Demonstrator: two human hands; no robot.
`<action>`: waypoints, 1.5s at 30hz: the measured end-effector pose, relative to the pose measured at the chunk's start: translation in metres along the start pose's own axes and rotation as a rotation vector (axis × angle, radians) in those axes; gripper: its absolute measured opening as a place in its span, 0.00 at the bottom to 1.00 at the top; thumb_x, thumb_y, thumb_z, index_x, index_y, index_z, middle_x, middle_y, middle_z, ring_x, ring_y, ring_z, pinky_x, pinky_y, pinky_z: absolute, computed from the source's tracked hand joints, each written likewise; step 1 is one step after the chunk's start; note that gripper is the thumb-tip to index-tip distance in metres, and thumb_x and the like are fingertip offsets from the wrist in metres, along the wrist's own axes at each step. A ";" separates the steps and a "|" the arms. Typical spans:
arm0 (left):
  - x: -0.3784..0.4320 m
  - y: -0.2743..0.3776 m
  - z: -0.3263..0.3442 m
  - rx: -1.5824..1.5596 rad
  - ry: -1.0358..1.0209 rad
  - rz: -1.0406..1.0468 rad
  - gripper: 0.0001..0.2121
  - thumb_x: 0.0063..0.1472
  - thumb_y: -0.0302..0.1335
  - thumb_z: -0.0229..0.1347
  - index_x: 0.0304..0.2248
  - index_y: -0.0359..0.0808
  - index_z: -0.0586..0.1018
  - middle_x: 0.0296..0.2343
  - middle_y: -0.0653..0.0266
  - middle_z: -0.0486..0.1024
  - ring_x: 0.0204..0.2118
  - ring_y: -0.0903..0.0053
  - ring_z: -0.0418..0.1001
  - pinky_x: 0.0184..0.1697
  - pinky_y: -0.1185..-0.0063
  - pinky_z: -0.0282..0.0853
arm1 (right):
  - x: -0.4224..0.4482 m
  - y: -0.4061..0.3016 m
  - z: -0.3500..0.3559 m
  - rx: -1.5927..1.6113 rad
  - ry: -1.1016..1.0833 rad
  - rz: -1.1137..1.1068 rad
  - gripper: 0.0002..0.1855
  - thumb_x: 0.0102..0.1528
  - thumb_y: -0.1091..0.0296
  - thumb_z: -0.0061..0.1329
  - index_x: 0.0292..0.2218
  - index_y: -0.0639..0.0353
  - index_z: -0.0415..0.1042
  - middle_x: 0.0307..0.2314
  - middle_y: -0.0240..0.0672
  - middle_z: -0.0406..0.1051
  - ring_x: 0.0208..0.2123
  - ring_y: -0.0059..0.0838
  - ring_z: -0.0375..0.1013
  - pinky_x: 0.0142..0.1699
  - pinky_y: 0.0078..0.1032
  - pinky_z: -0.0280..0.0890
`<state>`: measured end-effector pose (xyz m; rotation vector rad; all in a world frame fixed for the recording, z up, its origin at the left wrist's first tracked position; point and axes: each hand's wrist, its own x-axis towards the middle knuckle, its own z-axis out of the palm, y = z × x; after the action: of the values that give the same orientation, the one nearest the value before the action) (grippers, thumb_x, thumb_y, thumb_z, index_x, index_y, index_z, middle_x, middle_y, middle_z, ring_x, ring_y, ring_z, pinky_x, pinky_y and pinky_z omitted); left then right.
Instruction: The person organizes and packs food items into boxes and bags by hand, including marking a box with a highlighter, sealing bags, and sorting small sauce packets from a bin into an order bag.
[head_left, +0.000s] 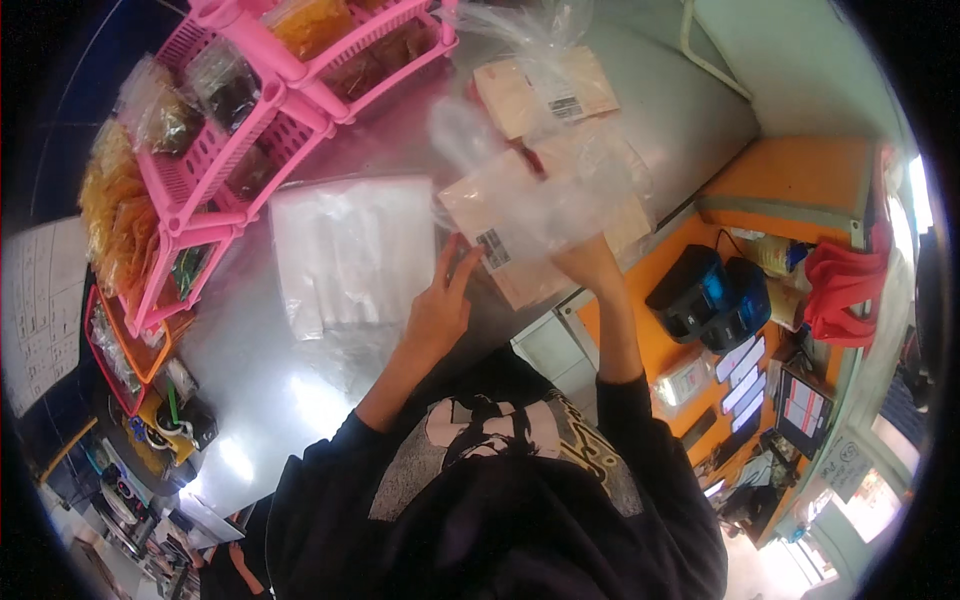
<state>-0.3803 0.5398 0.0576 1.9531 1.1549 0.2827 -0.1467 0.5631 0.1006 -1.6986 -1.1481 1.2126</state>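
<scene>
Brown paper packets (469, 199) in clear plastic lie before me on a metal table (232, 322), with a printed label at their near left corner. My left hand (439, 311) is at that corner, its index and middle fingers stretched out and apart. Over the packets' near right side is my right hand (591, 264); blurred plastic film hides its fingertips, so its grip is unclear. A second bagged brown packet (504, 88), also labelled, lies farther back, the loose plastic of its bag bunched at the top. Left of my left hand lies a flat stack of clear plastic bags (352, 247).
A pink plastic rack (217, 169) holding bagged goods stands at the back left. To the right, an orange counter (634, 307) carries black devices (694, 292), several phones (741, 379) and a tablet (802, 409). Another person's arm (244, 566) shows at lower left.
</scene>
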 end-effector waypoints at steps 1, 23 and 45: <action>-0.003 0.000 0.000 0.099 0.037 -0.019 0.23 0.49 0.15 0.45 0.48 0.33 0.67 0.53 0.49 0.57 0.36 0.57 0.71 0.39 0.67 0.67 | -0.012 -0.022 -0.003 0.001 -0.005 -0.124 0.16 0.47 0.71 0.55 0.38 0.69 0.70 0.30 0.39 0.72 0.27 0.22 0.69 0.31 0.20 0.63; 0.048 0.150 -0.009 -0.908 -0.066 0.143 0.27 0.58 0.33 0.55 0.51 0.28 0.57 0.46 0.52 0.64 0.51 0.70 0.61 0.53 0.76 0.56 | -0.082 -0.101 -0.089 0.177 0.628 -0.405 0.09 0.52 0.76 0.48 0.36 0.69 0.70 0.31 0.33 0.71 0.32 0.19 0.69 0.35 0.20 0.64; -0.062 0.388 0.121 -0.781 -0.521 0.776 0.19 0.57 0.23 0.54 0.47 0.33 0.63 0.42 0.62 0.68 0.39 0.86 0.69 0.35 0.90 0.65 | -0.443 -0.105 -0.412 0.328 1.534 -0.449 0.12 0.53 0.61 0.49 0.31 0.62 0.73 0.20 0.32 0.70 0.23 0.19 0.67 0.30 0.18 0.61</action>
<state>-0.1065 0.3338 0.2840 1.5182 -0.1096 0.4941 0.1551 0.1509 0.4412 -1.3830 -0.2544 -0.3015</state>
